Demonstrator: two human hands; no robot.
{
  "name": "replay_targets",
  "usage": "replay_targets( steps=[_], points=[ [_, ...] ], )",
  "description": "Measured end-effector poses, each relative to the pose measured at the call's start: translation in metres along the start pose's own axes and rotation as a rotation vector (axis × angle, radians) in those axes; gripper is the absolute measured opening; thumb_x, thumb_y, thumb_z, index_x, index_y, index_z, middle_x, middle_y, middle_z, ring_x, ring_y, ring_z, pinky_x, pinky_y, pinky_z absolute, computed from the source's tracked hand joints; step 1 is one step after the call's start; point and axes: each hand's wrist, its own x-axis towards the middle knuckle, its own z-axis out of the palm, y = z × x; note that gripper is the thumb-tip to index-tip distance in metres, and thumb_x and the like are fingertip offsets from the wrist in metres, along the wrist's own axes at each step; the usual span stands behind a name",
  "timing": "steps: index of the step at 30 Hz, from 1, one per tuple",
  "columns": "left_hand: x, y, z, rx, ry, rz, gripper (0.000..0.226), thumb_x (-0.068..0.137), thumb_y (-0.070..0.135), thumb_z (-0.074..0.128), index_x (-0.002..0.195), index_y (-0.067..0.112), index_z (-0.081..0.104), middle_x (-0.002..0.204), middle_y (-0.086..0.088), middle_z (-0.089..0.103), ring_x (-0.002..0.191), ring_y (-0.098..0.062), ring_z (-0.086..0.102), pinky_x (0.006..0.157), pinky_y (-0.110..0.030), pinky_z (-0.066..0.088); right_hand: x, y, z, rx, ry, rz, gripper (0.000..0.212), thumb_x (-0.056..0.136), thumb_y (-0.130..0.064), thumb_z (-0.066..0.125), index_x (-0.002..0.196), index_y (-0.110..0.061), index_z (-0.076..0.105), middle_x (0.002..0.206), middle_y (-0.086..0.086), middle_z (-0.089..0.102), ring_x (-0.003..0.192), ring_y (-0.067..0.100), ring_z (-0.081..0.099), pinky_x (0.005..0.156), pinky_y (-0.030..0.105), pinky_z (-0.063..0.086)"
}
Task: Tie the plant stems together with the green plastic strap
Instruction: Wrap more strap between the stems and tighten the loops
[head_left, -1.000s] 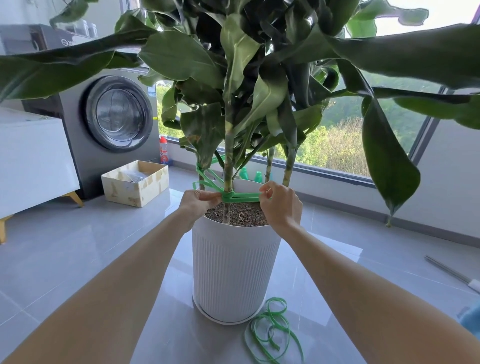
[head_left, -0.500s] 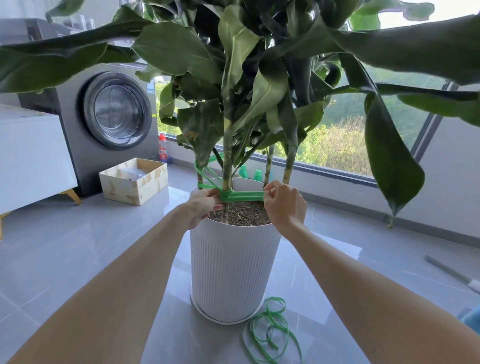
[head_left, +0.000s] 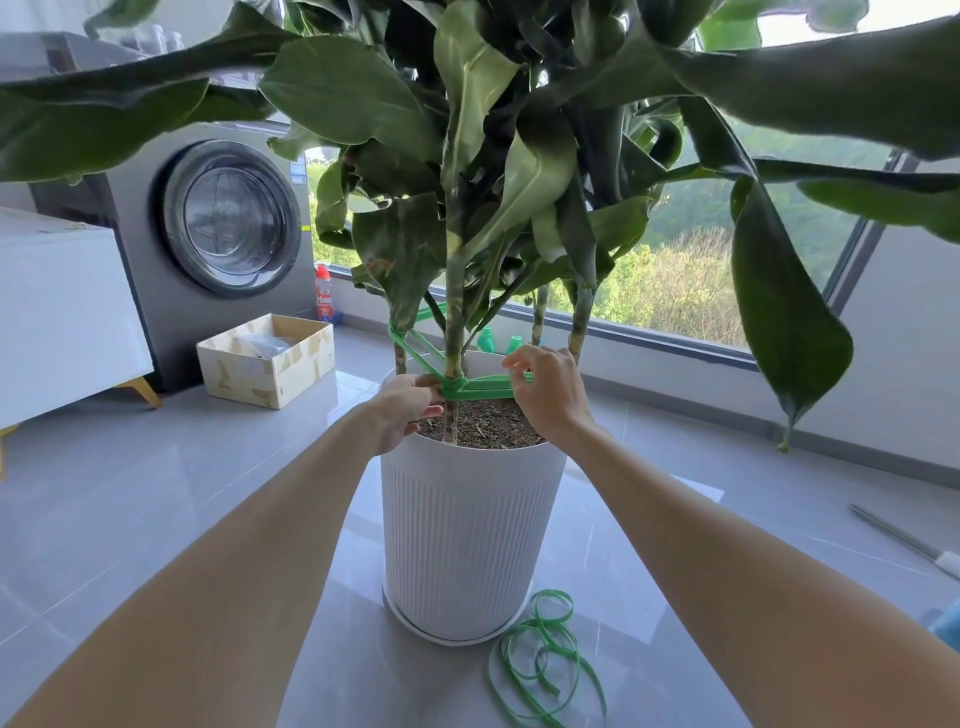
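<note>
Left hand (head_left: 410, 410), right hand (head_left: 550, 395): each pinching green plastic strap (head_left: 483, 388), wrapped round middle stem (head_left: 453, 332) between them. Under hands: 1 white pot (head_left: 467, 519) holding soil (head_left: 488, 426), 4 stems (head_left: 579, 327). Left of hands: 1 cardboard box (head_left: 270, 382), contents unclear.

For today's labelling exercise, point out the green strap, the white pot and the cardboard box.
green strap (head_left: 483, 388), head view, taut flat stretch.
white pot (head_left: 467, 530), head view, ribbed front wall.
cardboard box (head_left: 244, 376), head view, near side wall.
</note>
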Motion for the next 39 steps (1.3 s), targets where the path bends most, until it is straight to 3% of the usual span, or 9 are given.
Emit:
replay_targets(
  steps=[4,7,12,14,18,21,27,33,39],
  points=[
    [0.002,-0.001,-0.003,0.0,0.029,0.005,0.02,0.095,0.02,0.054,0.113,0.022,0.064,0.093,0.005,0.062,0.077,-0.004,0.053,0.061,-0.023,0.031,0.001,0.002,0.002,-0.024,-0.05,-0.004,0.026,0.097,-0.009,0.046,0.111,-0.012,0.067,0.116,0.007,0.066,0.107,0.02,0.054,0.078,0.031,0.046],
    [0.003,-0.001,-0.002,0.01,0.021,-0.004,0.02,0.097,0.021,0.051,0.114,0.023,0.062,0.103,0.004,0.062,0.077,-0.004,0.054,0.061,-0.023,0.03,-0.006,0.008,-0.002,0.017,0.076,-0.035,0.023,0.096,-0.005,0.045,0.096,-0.007,0.067,0.1,0.008,0.069,0.091,0.02,0.062,0.073,0.032,0.052],
    [0.006,0.001,0.0,0.007,0.017,-0.032,0.022,0.099,0.017,0.045,0.108,0.023,0.064,0.095,0.006,0.063,0.078,-0.005,0.055,0.067,-0.029,0.03,-0.011,0.028,-0.014,0.051,0.332,0.219,0.018,0.096,-0.009,0.042,0.089,-0.005,0.058,0.083,0.004,0.057,0.081,0.019,0.054,0.067,0.025,0.039],
    [0.005,0.001,0.001,0.007,0.017,-0.034,0.022,0.099,0.017,0.045,0.11,0.023,0.064,0.096,0.006,0.063,0.078,-0.005,0.055,0.067,-0.029,0.029,-0.009,0.037,-0.015,0.076,0.288,0.337,0.008,0.092,-0.009,0.047,0.096,-0.005,0.054,0.092,0.006,0.052,0.092,0.018,0.047,0.073,0.025,0.036],
    [0.005,0.0,0.001,-0.003,0.021,-0.036,0.022,0.099,0.016,0.045,0.108,0.023,0.064,0.098,0.005,0.064,0.079,-0.006,0.056,0.065,-0.029,0.029,-0.008,0.054,-0.008,0.18,0.028,0.462,0.032,0.087,-0.007,0.054,0.119,-0.005,0.048,0.112,0.011,0.056,0.108,0.026,0.05,0.091,0.038,0.047],
    [0.004,0.0,0.001,-0.001,0.01,-0.036,0.023,0.099,0.017,0.044,0.111,0.022,0.064,0.102,0.005,0.064,0.081,-0.006,0.057,0.062,-0.026,0.028,-0.009,0.059,-0.003,0.203,-0.048,0.482,0.033,0.089,-0.001,0.051,0.122,-0.007,0.055,0.115,0.012,0.063,0.102,0.028,0.058,0.086,0.035,0.05],
    [0.005,0.0,0.0,0.001,-0.012,-0.035,0.026,0.1,0.015,0.042,0.114,0.022,0.063,0.105,0.005,0.065,0.085,-0.007,0.058,0.059,-0.024,0.029,-0.003,0.068,0.001,0.345,0.114,0.589,0.016,0.092,-0.008,0.057,0.095,-0.013,0.072,0.092,0.012,0.072,0.082,0.028,0.069,0.081,0.04,0.056],
    [0.003,0.0,0.0,-0.012,-0.014,-0.04,0.025,0.1,0.014,0.041,0.112,0.024,0.06,0.098,0.009,0.065,0.083,-0.006,0.059,0.059,-0.025,0.029,0.004,0.067,-0.005,0.485,0.192,0.669,0.014,0.094,-0.009,0.058,0.092,-0.01,0.072,0.083,0.006,0.07,0.071,0.026,0.071,0.063,0.029,0.059],
    [0.003,-0.001,0.0,-0.026,-0.006,-0.032,0.024,0.1,0.013,0.041,0.109,0.025,0.06,0.091,0.01,0.065,0.083,-0.006,0.059,0.063,-0.025,0.03,0.01,0.067,0.006,0.385,0.245,0.67,0.017,0.091,-0.014,0.061,0.085,-0.018,0.076,0.09,0.003,0.072,0.074,0.031,0.069,0.074,0.042,0.058]
  ],
)
